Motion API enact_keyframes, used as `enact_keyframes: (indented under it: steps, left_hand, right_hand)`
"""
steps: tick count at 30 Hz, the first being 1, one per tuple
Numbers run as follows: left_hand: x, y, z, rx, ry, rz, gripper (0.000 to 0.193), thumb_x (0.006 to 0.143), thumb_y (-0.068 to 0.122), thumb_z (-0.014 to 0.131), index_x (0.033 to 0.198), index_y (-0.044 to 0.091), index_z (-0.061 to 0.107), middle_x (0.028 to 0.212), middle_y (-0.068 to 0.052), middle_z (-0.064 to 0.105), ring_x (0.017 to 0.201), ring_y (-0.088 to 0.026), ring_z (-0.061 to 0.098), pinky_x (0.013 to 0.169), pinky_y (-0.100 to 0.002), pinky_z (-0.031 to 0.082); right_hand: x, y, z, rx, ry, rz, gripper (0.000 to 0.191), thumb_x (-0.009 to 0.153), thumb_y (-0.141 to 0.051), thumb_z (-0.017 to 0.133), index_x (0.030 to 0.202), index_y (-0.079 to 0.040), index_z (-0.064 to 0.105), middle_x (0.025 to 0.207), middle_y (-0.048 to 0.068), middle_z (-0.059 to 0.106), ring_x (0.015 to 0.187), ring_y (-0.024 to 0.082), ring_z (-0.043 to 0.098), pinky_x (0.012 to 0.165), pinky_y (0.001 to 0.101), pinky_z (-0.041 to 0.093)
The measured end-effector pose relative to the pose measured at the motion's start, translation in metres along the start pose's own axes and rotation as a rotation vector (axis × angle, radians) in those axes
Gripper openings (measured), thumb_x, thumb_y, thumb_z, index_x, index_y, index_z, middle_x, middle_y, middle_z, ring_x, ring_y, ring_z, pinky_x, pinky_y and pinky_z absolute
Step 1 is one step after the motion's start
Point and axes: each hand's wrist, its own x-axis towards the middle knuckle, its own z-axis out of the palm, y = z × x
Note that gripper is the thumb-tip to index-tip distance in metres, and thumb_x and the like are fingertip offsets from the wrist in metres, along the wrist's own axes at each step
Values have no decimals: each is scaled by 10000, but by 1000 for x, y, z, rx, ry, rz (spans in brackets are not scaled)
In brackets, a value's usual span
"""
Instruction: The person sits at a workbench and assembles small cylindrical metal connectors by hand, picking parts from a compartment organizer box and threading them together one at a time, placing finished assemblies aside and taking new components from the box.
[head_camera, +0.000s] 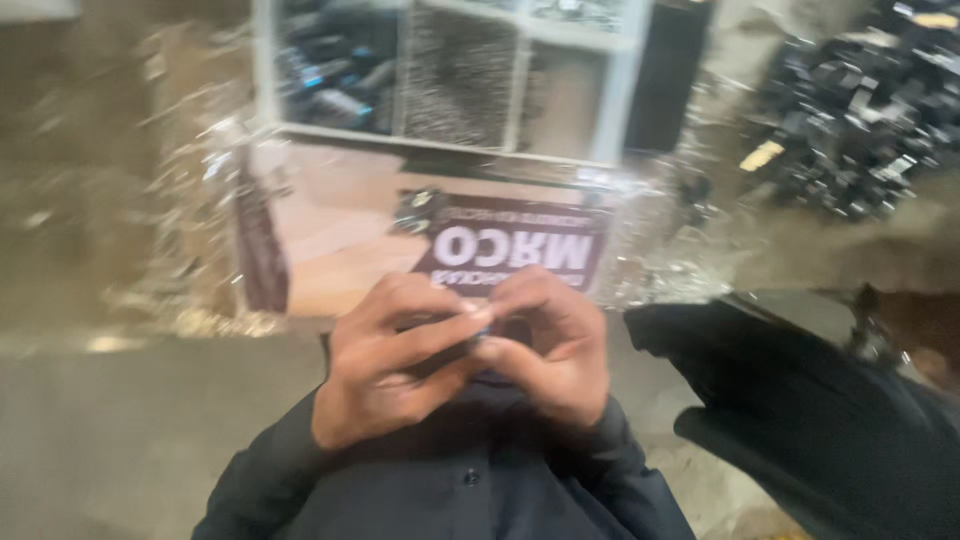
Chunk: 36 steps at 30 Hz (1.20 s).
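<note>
My left hand (395, 360) and my right hand (550, 350) meet in front of my chest, fingertips pinched together on a small dark part (478, 340). The picture is blurred, so the part's shape cannot be made out. Both wrists come out of dark sleeves. Just beyond my hands lies a flat cardboard box (340, 235) with a dark red printed label, wrapped in clear crinkled plastic.
A white divided tray (520, 85) behind the box holds small dark and metallic parts in separate compartments. A heap of black parts (860, 110) lies at the upper right. A dark cloth or garment (800, 410) fills the lower right. The work surface (120, 420) is grey.
</note>
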Motion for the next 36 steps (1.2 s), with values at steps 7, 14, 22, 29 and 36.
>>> enact_keyframes:
  steps: [7,14,22,29,36]
  left_hand:
    - [9,-8,3,-193,-44,22,441,734,38,885,1147,61,732,1122,-85,698,1024,-256,700,934,-397,585]
    - [-1,-14,-30,-78,226,-87,444,753,79,906,1155,52,719,1167,-94,663,1070,-224,679,937,-332,586]
    - [-19,-14,-59,-63,348,-173,440,755,44,894,1163,48,731,1172,-110,653,1088,-200,659,911,-298,575]
    - [-8,-17,-60,-41,186,-112,432,757,59,908,1150,51,729,1135,-115,687,1030,-223,704,883,-325,595]
    - [2,-17,-44,-96,79,-26,424,745,75,908,1131,64,733,1075,-85,689,1002,-259,691,896,-374,576]
  right_hand:
    - [-13,-1,-10,-31,82,-27,161,921,16,737,1064,-12,670,1058,98,652,952,180,639,851,318,524]
    - [12,8,6,-1289,158,-514,267,876,-95,829,1121,-39,739,1037,72,690,907,278,649,809,379,522]
    - [44,13,36,-1436,158,-522,596,857,-386,864,1289,-22,672,1066,115,617,899,297,609,773,409,510]
    - [41,26,32,-1500,119,-478,706,809,-510,833,1298,-24,677,1079,115,596,932,292,605,749,411,517]
    - [18,35,-8,-1305,-135,-841,362,799,-70,781,1156,-92,721,1103,60,706,973,256,663,824,402,552]
